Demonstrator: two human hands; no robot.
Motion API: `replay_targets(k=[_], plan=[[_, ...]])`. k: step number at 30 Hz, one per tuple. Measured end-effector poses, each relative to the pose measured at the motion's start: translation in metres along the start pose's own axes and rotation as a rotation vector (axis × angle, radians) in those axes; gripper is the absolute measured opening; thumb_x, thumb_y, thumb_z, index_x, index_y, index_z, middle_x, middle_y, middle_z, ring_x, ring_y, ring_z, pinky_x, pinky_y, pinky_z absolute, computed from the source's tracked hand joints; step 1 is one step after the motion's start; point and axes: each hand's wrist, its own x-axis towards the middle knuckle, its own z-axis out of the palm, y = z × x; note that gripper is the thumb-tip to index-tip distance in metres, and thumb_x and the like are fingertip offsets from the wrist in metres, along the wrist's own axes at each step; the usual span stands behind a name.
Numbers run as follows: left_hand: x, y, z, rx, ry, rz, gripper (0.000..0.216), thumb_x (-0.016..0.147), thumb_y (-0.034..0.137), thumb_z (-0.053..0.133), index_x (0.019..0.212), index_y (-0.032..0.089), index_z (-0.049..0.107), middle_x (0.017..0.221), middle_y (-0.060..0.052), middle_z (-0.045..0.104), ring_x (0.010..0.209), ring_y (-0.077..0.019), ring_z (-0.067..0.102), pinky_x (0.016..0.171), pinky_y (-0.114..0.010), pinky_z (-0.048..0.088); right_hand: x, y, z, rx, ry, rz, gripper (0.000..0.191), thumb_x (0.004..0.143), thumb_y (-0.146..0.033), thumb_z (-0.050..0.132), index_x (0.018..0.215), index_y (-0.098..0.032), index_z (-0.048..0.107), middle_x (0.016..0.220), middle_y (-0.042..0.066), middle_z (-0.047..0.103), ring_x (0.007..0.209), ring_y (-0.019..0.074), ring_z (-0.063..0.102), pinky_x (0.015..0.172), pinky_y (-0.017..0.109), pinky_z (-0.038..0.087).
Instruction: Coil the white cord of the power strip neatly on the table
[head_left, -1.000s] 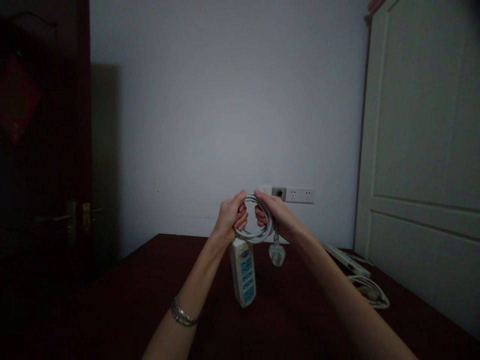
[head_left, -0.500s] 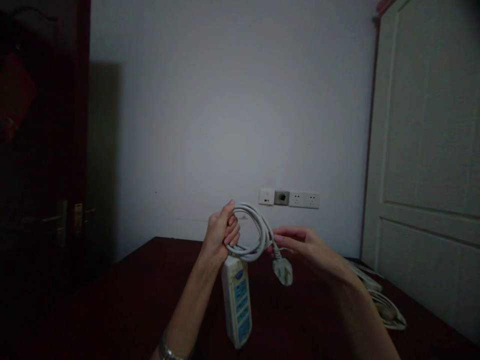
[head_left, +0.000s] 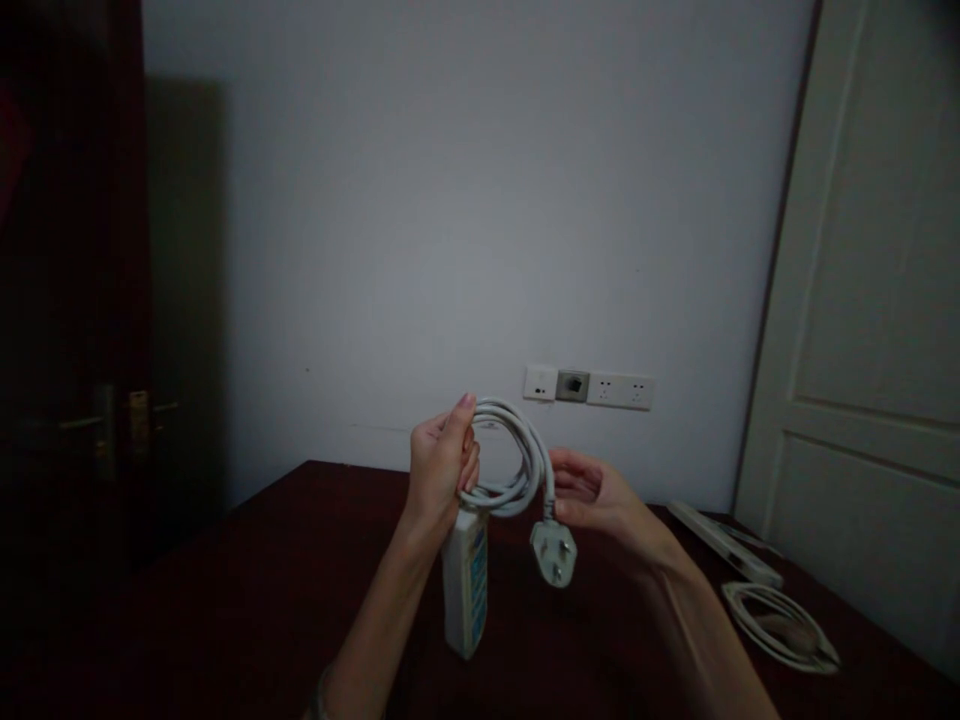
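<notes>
Head view: left hand (head_left: pixel 436 465) clamps coiled cord (head_left: pixel 535 465), likely to keep it gathered, power strip (head_left: pixel 460 590) below; right hand (head_left: pixel 607 505), fingers parted, flanks plug (head_left: pixel 553 553).

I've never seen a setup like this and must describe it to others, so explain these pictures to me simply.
There is no machine here: these are a person's two bare hands. The view comes from a camera worn on that person's head, looking forward and down.

The left hand grips a coiled cord, with a power strip pointing downward just below. The right hand is at the plug, whose pins show; whether it touches is hard to tell.

On the dark red surface, to the right, lie a long white bar and a loop of pale cable. Behind are wall sockets.
</notes>
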Motion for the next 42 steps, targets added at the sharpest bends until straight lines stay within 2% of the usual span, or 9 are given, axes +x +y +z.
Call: replay_targets(k=[7,14,17,20,23,25,33,37,42], plan=[[0.000,-0.011,0.000,-0.025,-0.073,-0.123,0.050,0.071,0.051,0.060,0.046,0.019,0.031,0.030,0.010,0.023,0.022,-0.0017,0.020,0.025,-0.016,0.017,-0.002,-0.004,-0.003,-0.154,-0.072,-0.047,0.038,0.054,-0.031,0.080,0.079,-0.019,0.054,0.068,-0.002,0.057,0.063,0.0102,0.053,0.061,0.022,0.043],[0.002,-0.017,-0.002,-0.094,-0.089,-0.191,0.052,0.072,0.051,0.059,0.045,0.019,0.029,0.030,0.010,0.022,0.022,-0.0020,0.020,0.025,-0.016,0.017,0.006,0.004,0.005,-0.100,0.035,-0.156,0.051,0.045,-0.042,0.083,0.077,-0.020,0.051,0.077,0.000,0.058,0.073,0.0142,0.056,0.066,0.025,0.045],[0.001,-0.018,0.000,-0.119,-0.107,-0.220,0.053,0.073,0.050,0.059,0.044,0.019,0.027,0.030,0.010,0.022,0.022,-0.0020,0.019,0.025,-0.016,0.015,0.009,0.007,0.006,-0.055,0.093,-0.213,0.061,0.042,-0.044,0.083,0.089,-0.022,0.050,0.086,0.001,0.059,0.075,0.0148,0.057,0.066,0.026,0.048],[-0.003,-0.017,0.004,-0.098,-0.106,-0.218,0.053,0.073,0.051,0.058,0.044,0.019,0.027,0.028,0.010,0.023,0.022,-0.0020,0.020,0.026,-0.016,0.015,0.009,0.008,0.005,-0.066,0.096,-0.158,0.074,0.046,-0.041,0.083,0.108,-0.024,0.046,0.086,0.003,0.062,0.072,0.0162,0.061,0.064,0.028,0.050],[-0.006,-0.016,0.005,-0.051,-0.097,-0.201,0.052,0.072,0.052,0.058,0.045,0.019,0.030,0.028,0.009,0.025,0.021,-0.0022,0.020,0.026,-0.016,0.015,0.008,0.006,0.005,-0.144,0.082,-0.100,0.055,0.055,-0.037,0.079,0.101,-0.020,0.053,0.078,0.003,0.064,0.071,0.0165,0.062,0.064,0.028,0.051],[-0.006,-0.015,0.005,-0.025,-0.097,-0.194,0.051,0.071,0.054,0.058,0.045,0.019,0.031,0.028,0.009,0.026,0.021,-0.0024,0.021,0.027,-0.016,0.015,0.007,0.004,0.006,-0.178,0.091,-0.099,0.043,0.059,-0.035,0.077,0.093,-0.018,0.056,0.079,0.004,0.065,0.071,0.0160,0.063,0.065,0.028,0.051],[0.000,-0.017,-0.001,0.078,-0.118,-0.198,0.052,0.073,0.056,0.055,0.044,0.019,0.032,0.029,0.008,0.027,0.024,-0.0039,0.023,0.030,-0.019,0.021,0.012,0.011,0.012,-0.224,0.186,-0.141,0.037,0.067,-0.035,0.071,0.097,-0.018,0.056,0.088,0.005,0.066,0.077,0.0158,0.063,0.069,0.027,0.050],[0.004,-0.022,-0.003,0.256,-0.066,-0.056,0.055,0.076,0.056,0.051,0.041,0.019,0.031,0.033,0.006,0.030,0.032,-0.0054,0.031,0.041,-0.020,0.031,0.014,0.015,0.013,-0.324,0.257,-0.196,0.032,0.071,-0.036,0.067,0.094,-0.018,0.055,0.087,0.004,0.063,0.074,0.0148,0.059,0.063,0.024,0.048],[0.007,-0.025,-0.006,0.467,-0.010,0.070,0.053,0.076,0.057,0.049,0.044,0.017,0.034,0.042,0.005,0.030,0.040,-0.0053,0.028,0.041,-0.020,0.023,0.017,0.021,0.012,-0.472,0.317,-0.274,0.023,0.076,-0.038,0.062,0.086,-0.019,0.054,0.078,0.002,0.057,0.073,0.0140,0.053,0.061,0.022,0.044]])
